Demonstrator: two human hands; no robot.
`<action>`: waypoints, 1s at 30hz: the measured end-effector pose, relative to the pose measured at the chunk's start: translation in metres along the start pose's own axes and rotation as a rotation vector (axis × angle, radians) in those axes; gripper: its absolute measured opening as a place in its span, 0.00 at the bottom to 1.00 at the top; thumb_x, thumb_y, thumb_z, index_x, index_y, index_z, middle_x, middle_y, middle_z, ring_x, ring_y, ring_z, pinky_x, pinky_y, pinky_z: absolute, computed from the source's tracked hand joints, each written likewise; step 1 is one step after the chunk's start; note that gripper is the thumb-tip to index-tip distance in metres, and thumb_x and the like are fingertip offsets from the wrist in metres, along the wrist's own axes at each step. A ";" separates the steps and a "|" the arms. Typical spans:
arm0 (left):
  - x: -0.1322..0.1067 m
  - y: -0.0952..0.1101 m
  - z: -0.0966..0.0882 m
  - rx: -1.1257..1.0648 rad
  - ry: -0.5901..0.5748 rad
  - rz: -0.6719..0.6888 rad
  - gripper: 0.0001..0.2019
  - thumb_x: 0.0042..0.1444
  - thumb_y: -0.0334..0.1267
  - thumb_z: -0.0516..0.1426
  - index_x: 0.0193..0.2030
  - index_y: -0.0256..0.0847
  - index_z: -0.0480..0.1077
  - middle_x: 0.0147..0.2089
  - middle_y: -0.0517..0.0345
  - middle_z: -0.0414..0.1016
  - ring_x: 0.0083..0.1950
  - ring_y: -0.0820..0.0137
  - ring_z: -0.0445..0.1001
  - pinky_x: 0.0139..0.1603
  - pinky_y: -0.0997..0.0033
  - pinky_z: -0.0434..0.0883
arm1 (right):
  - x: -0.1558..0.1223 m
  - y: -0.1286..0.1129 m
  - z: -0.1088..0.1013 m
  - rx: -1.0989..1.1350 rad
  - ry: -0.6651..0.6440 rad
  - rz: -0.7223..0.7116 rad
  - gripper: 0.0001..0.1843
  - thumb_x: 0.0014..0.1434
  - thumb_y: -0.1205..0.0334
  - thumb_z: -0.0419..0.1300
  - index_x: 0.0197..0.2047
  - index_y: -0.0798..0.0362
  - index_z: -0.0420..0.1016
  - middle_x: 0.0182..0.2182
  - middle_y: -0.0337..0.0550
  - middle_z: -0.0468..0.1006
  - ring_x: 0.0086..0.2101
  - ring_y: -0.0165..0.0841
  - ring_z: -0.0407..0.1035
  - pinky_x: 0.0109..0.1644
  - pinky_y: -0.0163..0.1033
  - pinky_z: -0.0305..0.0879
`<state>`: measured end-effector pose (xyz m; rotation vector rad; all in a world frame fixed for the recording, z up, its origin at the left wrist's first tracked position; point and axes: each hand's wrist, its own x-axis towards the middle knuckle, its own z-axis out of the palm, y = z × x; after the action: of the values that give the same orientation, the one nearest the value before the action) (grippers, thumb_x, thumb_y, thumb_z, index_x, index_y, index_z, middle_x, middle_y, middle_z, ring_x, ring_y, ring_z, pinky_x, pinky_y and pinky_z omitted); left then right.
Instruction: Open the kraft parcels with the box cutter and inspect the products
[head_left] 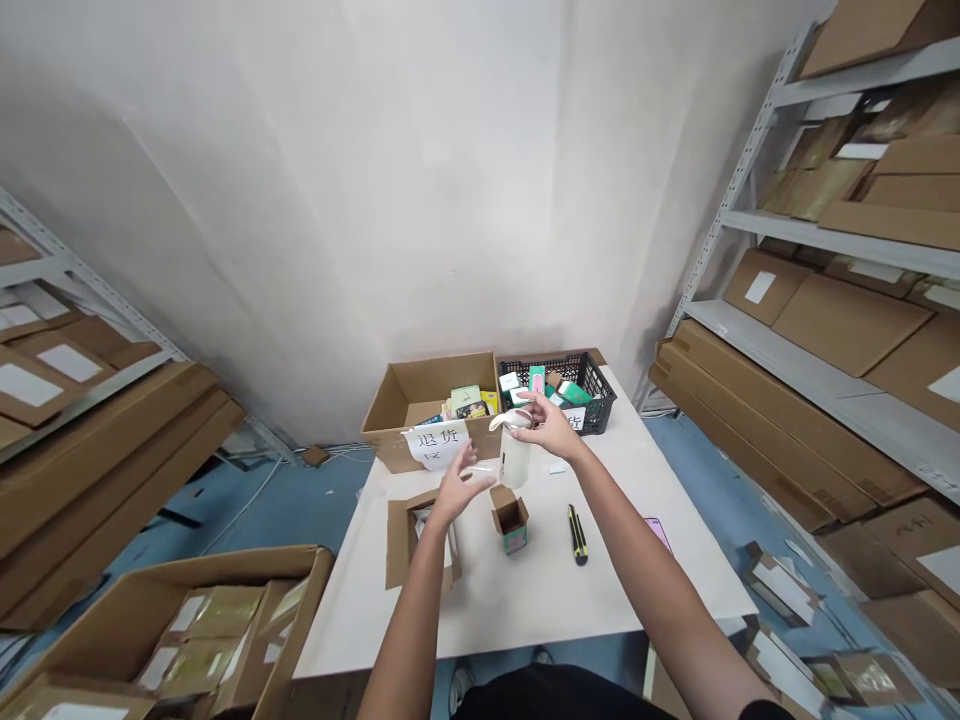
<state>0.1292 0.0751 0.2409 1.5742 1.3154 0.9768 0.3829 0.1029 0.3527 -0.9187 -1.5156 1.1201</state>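
Note:
My right hand is closed on the top of a pale translucent bottle held upright above the white table. My left hand sits just left of the bottle's lower part, fingers partly curled; whether it touches the bottle I cannot tell. Directly below the bottle stands a small open carton with a green side. An open flat cardboard box lies under my left wrist.
A large open cardboard box with a paper label and a black mesh basket of small packages stand at the table's far edge. A yellow-black utility knife and a phone lie right. Shelves of cartons flank both sides; an open box sits on the floor.

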 end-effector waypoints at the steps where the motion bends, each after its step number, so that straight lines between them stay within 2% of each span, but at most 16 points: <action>1: 0.002 0.027 0.000 -0.047 0.065 0.084 0.54 0.50 0.53 0.71 0.79 0.51 0.49 0.72 0.40 0.67 0.69 0.52 0.70 0.67 0.50 0.69 | 0.000 -0.002 0.002 0.006 0.024 0.000 0.46 0.46 0.53 0.78 0.66 0.49 0.68 0.44 0.42 0.77 0.42 0.36 0.76 0.48 0.43 0.74; 3: 0.005 0.076 0.007 -0.067 0.093 0.193 0.60 0.44 0.50 0.75 0.80 0.53 0.49 0.70 0.43 0.69 0.65 0.53 0.73 0.65 0.52 0.72 | 0.000 -0.006 0.006 0.010 0.061 -0.009 0.47 0.46 0.53 0.79 0.67 0.48 0.67 0.44 0.42 0.77 0.42 0.36 0.76 0.49 0.44 0.75; 5: 0.008 0.112 0.019 -0.107 0.087 0.210 0.64 0.42 0.48 0.77 0.80 0.50 0.47 0.64 0.44 0.74 0.60 0.55 0.77 0.61 0.53 0.74 | -0.002 -0.010 0.007 0.020 0.078 -0.032 0.49 0.47 0.52 0.78 0.69 0.46 0.65 0.47 0.44 0.77 0.45 0.38 0.76 0.52 0.46 0.75; 8: 0.012 0.136 0.027 -0.218 0.110 0.209 0.68 0.43 0.48 0.77 0.82 0.48 0.38 0.56 0.47 0.79 0.54 0.57 0.80 0.59 0.52 0.77 | -0.010 -0.012 0.002 0.062 0.011 -0.053 0.54 0.51 0.49 0.77 0.75 0.41 0.57 0.55 0.48 0.76 0.55 0.42 0.73 0.59 0.50 0.72; 11: 0.012 0.136 0.021 -0.349 0.064 0.197 0.72 0.44 0.49 0.76 0.82 0.47 0.29 0.56 0.47 0.80 0.54 0.58 0.81 0.59 0.52 0.77 | -0.023 -0.005 -0.001 0.134 -0.205 -0.018 0.65 0.46 0.49 0.80 0.78 0.38 0.49 0.60 0.50 0.75 0.60 0.45 0.71 0.61 0.53 0.71; 13: 0.012 0.135 0.015 -0.407 0.023 0.181 0.70 0.47 0.52 0.74 0.82 0.48 0.28 0.59 0.45 0.79 0.56 0.58 0.80 0.60 0.52 0.77 | -0.032 0.002 0.005 0.185 -0.284 0.011 0.72 0.43 0.50 0.81 0.80 0.39 0.42 0.58 0.50 0.77 0.56 0.46 0.74 0.57 0.53 0.74; 14: 0.012 0.135 0.013 -0.415 0.020 0.182 0.68 0.49 0.53 0.73 0.82 0.49 0.28 0.62 0.44 0.77 0.59 0.58 0.79 0.60 0.53 0.76 | -0.036 0.006 0.010 0.192 -0.260 0.019 0.74 0.43 0.50 0.82 0.80 0.39 0.39 0.55 0.49 0.79 0.53 0.45 0.76 0.55 0.53 0.76; 16: 0.013 0.136 0.011 -0.386 0.048 0.194 0.66 0.50 0.52 0.73 0.82 0.52 0.31 0.67 0.43 0.72 0.63 0.58 0.77 0.62 0.55 0.75 | -0.042 0.012 0.023 0.141 -0.113 0.019 0.76 0.42 0.51 0.82 0.81 0.39 0.36 0.51 0.47 0.80 0.47 0.44 0.78 0.52 0.52 0.77; 18: 0.015 0.139 0.010 -0.340 0.064 0.197 0.68 0.47 0.49 0.75 0.82 0.51 0.31 0.66 0.42 0.72 0.62 0.58 0.77 0.63 0.54 0.75 | -0.045 0.015 0.033 0.069 0.025 0.006 0.77 0.42 0.52 0.82 0.81 0.39 0.35 0.51 0.46 0.80 0.47 0.43 0.78 0.53 0.52 0.77; 19: 0.016 0.141 0.009 -0.325 0.057 0.195 0.69 0.46 0.48 0.75 0.82 0.50 0.30 0.64 0.43 0.74 0.60 0.58 0.78 0.62 0.53 0.75 | -0.047 0.017 0.036 0.061 0.044 0.001 0.77 0.42 0.52 0.82 0.81 0.38 0.34 0.53 0.47 0.79 0.48 0.43 0.77 0.54 0.52 0.76; 22: 0.019 0.143 0.006 -0.342 0.012 0.200 0.68 0.49 0.48 0.74 0.82 0.47 0.29 0.57 0.46 0.79 0.56 0.58 0.80 0.62 0.49 0.75 | -0.050 0.021 0.038 0.176 -0.066 0.020 0.76 0.46 0.51 0.80 0.81 0.36 0.30 0.58 0.48 0.77 0.54 0.44 0.76 0.57 0.52 0.75; 25: 0.022 0.143 0.001 -0.375 -0.027 0.212 0.63 0.55 0.50 0.71 0.82 0.46 0.29 0.60 0.45 0.78 0.60 0.56 0.78 0.65 0.49 0.73 | -0.055 0.026 0.036 0.267 -0.160 0.074 0.77 0.46 0.48 0.80 0.81 0.38 0.28 0.57 0.50 0.78 0.53 0.45 0.77 0.55 0.53 0.76; 28: 0.026 0.145 -0.001 -0.325 -0.026 0.207 0.65 0.52 0.50 0.73 0.82 0.47 0.31 0.66 0.42 0.73 0.64 0.55 0.75 0.66 0.50 0.72 | -0.059 0.030 0.034 0.166 -0.045 0.093 0.79 0.42 0.51 0.83 0.81 0.39 0.31 0.53 0.48 0.79 0.49 0.44 0.78 0.55 0.53 0.76; 30: 0.028 0.146 0.000 -0.300 -0.028 0.195 0.67 0.49 0.49 0.75 0.82 0.48 0.31 0.66 0.42 0.73 0.63 0.55 0.76 0.65 0.51 0.73 | -0.060 0.031 0.033 0.116 0.013 0.082 0.80 0.41 0.52 0.83 0.81 0.38 0.32 0.53 0.47 0.78 0.49 0.43 0.77 0.57 0.54 0.74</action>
<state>0.1817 0.0889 0.3794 1.4945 0.9563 1.2068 0.3643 0.0486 0.3036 -0.9128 -1.3979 1.2459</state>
